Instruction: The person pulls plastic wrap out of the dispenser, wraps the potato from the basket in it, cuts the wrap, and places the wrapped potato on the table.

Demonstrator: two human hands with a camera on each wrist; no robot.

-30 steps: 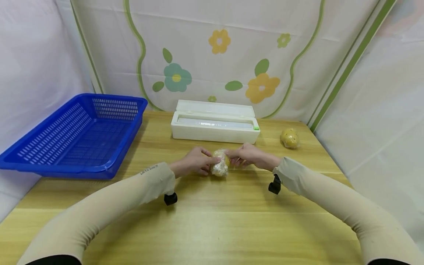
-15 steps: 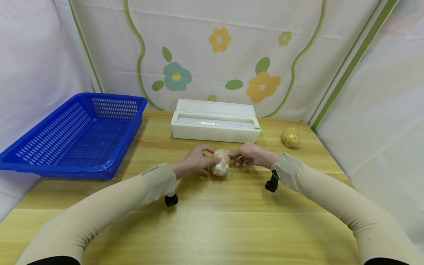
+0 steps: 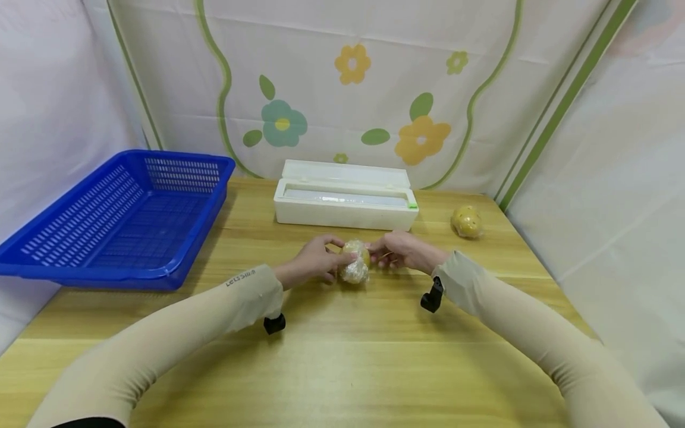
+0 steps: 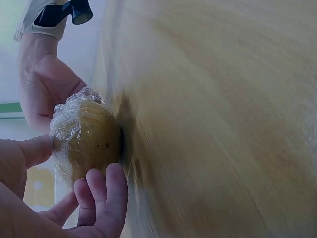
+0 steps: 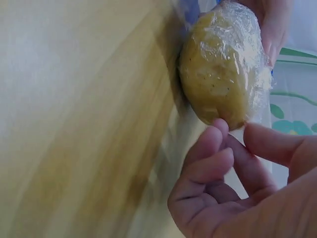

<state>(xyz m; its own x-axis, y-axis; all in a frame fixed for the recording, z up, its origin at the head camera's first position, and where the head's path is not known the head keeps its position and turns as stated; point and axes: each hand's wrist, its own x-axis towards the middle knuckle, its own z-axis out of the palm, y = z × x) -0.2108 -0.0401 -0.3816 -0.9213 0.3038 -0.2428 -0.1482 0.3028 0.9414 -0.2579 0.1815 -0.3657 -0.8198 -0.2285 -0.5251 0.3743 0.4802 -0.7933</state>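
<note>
A yellow-brown potato (image 3: pixel 355 261) with small dark specks, wrapped in crinkled clear plastic wrap (image 5: pixel 239 37), rests on the table between both hands. From its left side, my left hand (image 3: pixel 314 261) holds it, the thumb on the wrapped side and the other fingers around its lower end in the left wrist view. At the opposite end, my right hand (image 3: pixel 409 251) has its fingers curled, thumb and forefinger pinching at the film's edge. What exactly lies between those two fingertips is partly hidden. Bare potato-coloured skin shows through where the film lies smooth (image 4: pixel 99 144).
A white wrap dispenser box (image 3: pixel 345 213) with its lid raised stands behind the hands. Another wrapped potato (image 3: pixel 467 222) sits at the back right. The large blue plastic basket (image 3: pixel 206 223) occupies the left of the wooden table (image 3: pixel 342 362); fabric walls border the table.
Both hands stay at the potato, which has barely moved. My right wrist has turned slightly and shifted a little left; the view itself has shifted slightly.
</note>
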